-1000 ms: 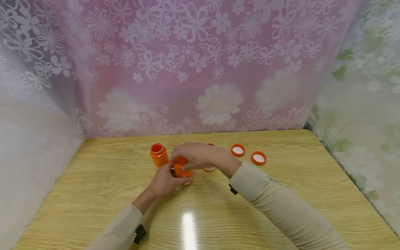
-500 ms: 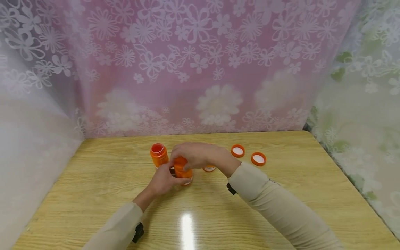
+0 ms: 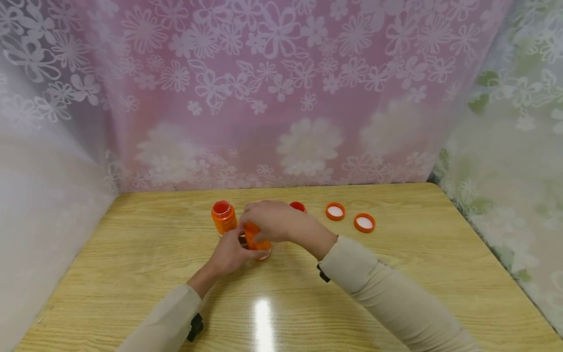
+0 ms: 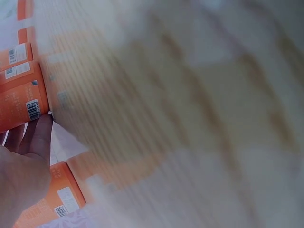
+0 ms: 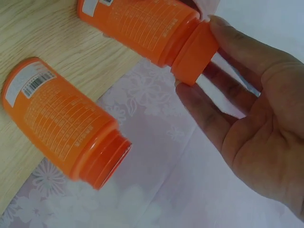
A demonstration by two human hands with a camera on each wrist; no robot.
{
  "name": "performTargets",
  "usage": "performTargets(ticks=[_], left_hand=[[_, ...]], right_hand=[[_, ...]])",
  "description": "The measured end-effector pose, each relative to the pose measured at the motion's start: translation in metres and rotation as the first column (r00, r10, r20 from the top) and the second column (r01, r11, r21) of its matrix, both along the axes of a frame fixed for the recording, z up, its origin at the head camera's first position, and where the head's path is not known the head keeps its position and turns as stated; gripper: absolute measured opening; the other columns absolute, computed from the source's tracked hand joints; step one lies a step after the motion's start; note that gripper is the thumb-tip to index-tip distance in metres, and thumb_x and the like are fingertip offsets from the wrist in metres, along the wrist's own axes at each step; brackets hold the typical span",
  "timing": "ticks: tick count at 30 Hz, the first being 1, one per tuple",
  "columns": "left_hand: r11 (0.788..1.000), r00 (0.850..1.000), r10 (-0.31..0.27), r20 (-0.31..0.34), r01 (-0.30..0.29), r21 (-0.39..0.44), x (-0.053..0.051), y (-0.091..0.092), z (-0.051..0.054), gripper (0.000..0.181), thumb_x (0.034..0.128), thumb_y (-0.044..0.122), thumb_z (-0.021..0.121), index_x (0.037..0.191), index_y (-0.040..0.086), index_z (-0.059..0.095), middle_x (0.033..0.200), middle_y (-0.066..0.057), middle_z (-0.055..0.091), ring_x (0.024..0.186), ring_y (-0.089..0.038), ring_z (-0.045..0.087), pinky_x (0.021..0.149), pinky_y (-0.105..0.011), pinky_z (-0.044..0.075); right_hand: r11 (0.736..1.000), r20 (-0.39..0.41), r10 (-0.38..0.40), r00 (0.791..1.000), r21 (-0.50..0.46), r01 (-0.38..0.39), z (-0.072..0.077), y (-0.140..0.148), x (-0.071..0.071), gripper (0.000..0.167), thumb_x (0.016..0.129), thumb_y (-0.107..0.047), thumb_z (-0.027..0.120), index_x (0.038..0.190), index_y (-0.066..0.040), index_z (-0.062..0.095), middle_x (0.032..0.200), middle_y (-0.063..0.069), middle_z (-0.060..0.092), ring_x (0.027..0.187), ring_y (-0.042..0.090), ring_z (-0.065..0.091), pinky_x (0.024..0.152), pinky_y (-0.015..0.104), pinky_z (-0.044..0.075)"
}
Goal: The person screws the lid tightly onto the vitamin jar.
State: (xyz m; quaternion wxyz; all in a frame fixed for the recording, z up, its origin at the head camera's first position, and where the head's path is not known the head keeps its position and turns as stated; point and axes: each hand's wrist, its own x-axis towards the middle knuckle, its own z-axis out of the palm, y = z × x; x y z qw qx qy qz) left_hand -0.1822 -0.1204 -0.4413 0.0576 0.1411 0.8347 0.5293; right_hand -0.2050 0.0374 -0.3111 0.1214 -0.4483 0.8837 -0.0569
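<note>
In the head view, an orange bottle (image 3: 260, 246) stands upright on the table, gripped low on its body by my left hand (image 3: 229, 253). My right hand (image 3: 274, 222) reaches over from the right and pinches the orange cap (image 5: 195, 54) on the neck of that bottle, fingers and thumb around its rim in the right wrist view. Just behind the left hand is an uncapped orange bottle (image 3: 224, 218). The left wrist view shows the left hand (image 4: 21, 178) with its fingers against a labelled orange bottle (image 4: 23, 102).
Another uncapped bottle (image 3: 298, 206) stands behind the right hand, mostly hidden by it. Two loose orange caps (image 3: 335, 211) with white liners lie to the right, insides up. The wooden table (image 3: 396, 274) ends at a floral curtain (image 3: 308, 146) at the back.
My right hand and wrist have shifted slightly at the cap, now showing the mouth of the bottle behind and hiding its base. The left hand keeps its hold.
</note>
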Motion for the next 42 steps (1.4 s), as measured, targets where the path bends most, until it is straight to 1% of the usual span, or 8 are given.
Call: performTargets(ticks=[4, 7, 13, 18, 25, 32, 37, 42], left_hand=[[1.000, 1.000, -0.003, 0.009, 0.003, 0.008, 0.000, 0.000, 0.000, 0.048, 0.0744, 0.026, 0.084, 0.114, 0.011, 0.062, 0.101, 0.002, 0.067, 0.088, -0.015, 0.066, 0.075, -0.030, 0.054], [1.000, 1.000, -0.006, 0.007, 0.006, 0.003, 0.000, 0.000, 0.000, 0.049, 0.0749, 0.026, 0.083, 0.117, 0.012, 0.061, 0.104, 0.003, 0.067, 0.091, -0.015, 0.066, 0.077, -0.030, 0.054], [1.000, 1.000, -0.010, 0.004, 0.010, -0.002, 0.000, -0.001, -0.001, 0.052, 0.0749, 0.028, 0.083, 0.119, 0.013, 0.061, 0.105, 0.002, 0.067, 0.090, -0.014, 0.065, 0.077, -0.030, 0.053], [1.000, 1.000, -0.002, -0.021, 0.002, -0.019, -0.001, -0.001, -0.002, 0.052, 0.0735, 0.030, 0.084, 0.118, 0.014, 0.062, 0.102, 0.004, 0.067, 0.088, -0.013, 0.064, 0.076, -0.030, 0.053], [0.998, 0.999, 0.004, -0.053, -0.007, -0.063, 0.000, 0.001, -0.001, 0.050, 0.0729, 0.034, 0.084, 0.115, 0.015, 0.063, 0.098, 0.007, 0.066, 0.086, -0.011, 0.062, 0.077, -0.031, 0.052], [1.000, 0.999, 0.002, -0.033, -0.003, -0.028, 0.000, 0.003, 0.000, 0.041, 0.0732, 0.030, 0.084, 0.106, 0.015, 0.064, 0.099, 0.004, 0.066, 0.087, -0.013, 0.064, 0.076, -0.031, 0.053], [0.999, 0.999, 0.003, -0.036, -0.004, -0.037, -0.001, 0.003, -0.001, 0.040, 0.0733, 0.030, 0.084, 0.106, 0.017, 0.064, 0.100, 0.006, 0.066, 0.088, -0.012, 0.064, 0.077, -0.030, 0.053], [0.999, 0.998, -0.002, -0.064, -0.002, -0.054, 0.000, 0.001, -0.002, 0.036, 0.0735, 0.032, 0.084, 0.102, 0.020, 0.066, 0.100, 0.007, 0.065, 0.089, -0.011, 0.063, 0.078, -0.031, 0.053]], right_hand=[[0.999, -0.058, -0.054, 0.997, 0.007, 0.054, -0.001, -0.004, 0.004, 0.019, 0.086, -0.019, 0.072, 0.105, -0.017, 0.068, 0.094, -0.004, 0.055, 0.081, 0.013, 0.052, 0.073, 0.024, 0.047], [0.994, -0.074, -0.106, 0.992, 0.002, 0.106, -0.002, -0.006, 0.006, 0.017, 0.086, -0.024, 0.073, 0.101, -0.018, 0.068, 0.090, -0.005, 0.054, 0.077, 0.012, 0.052, 0.067, 0.023, 0.046], [0.982, -0.110, -0.187, 0.976, 0.015, 0.189, -0.004, -0.010, 0.011, 0.020, 0.085, -0.033, 0.073, 0.096, -0.017, 0.066, 0.083, -0.005, 0.051, 0.070, 0.013, 0.051, 0.061, 0.024, 0.044], [0.970, -0.144, -0.234, 0.962, 0.036, 0.241, -0.003, -0.014, 0.016, 0.027, 0.086, -0.038, 0.071, 0.098, -0.015, 0.065, 0.083, -0.003, 0.051, 0.069, 0.014, 0.050, 0.060, 0.025, 0.045], [0.948, -0.150, -0.303, 0.941, 0.054, 0.314, -0.005, -0.017, 0.019, 0.039, 0.086, -0.044, 0.069, 0.111, -0.015, 0.064, 0.096, 0.001, 0.056, 0.075, 0.020, 0.054, 0.063, 0.028, 0.050], [0.935, -0.201, -0.328, 0.923, 0.067, 0.348, -0.008, -0.016, 0.020, 0.045, 0.088, -0.049, 0.064, 0.118, -0.016, 0.060, 0.103, 0.004, 0.057, 0.083, 0.023, 0.059, 0.066, 0.032, 0.053], [0.933, -0.211, -0.334, 0.919, 0.062, 0.353, -0.009, -0.017, 0.019, 0.046, 0.088, -0.050, 0.063, 0.117, -0.015, 0.060, 0.101, 0.005, 0.057, 0.080, 0.022, 0.059, 0.063, 0.032, 0.054], [0.927, -0.220, -0.349, 0.911, 0.058, 0.370, -0.011, -0.020, 0.019, 0.045, 0.089, -0.052, 0.061, 0.113, -0.015, 0.060, 0.097, 0.004, 0.056, 0.073, 0.021, 0.058, 0.057, 0.030, 0.052]])
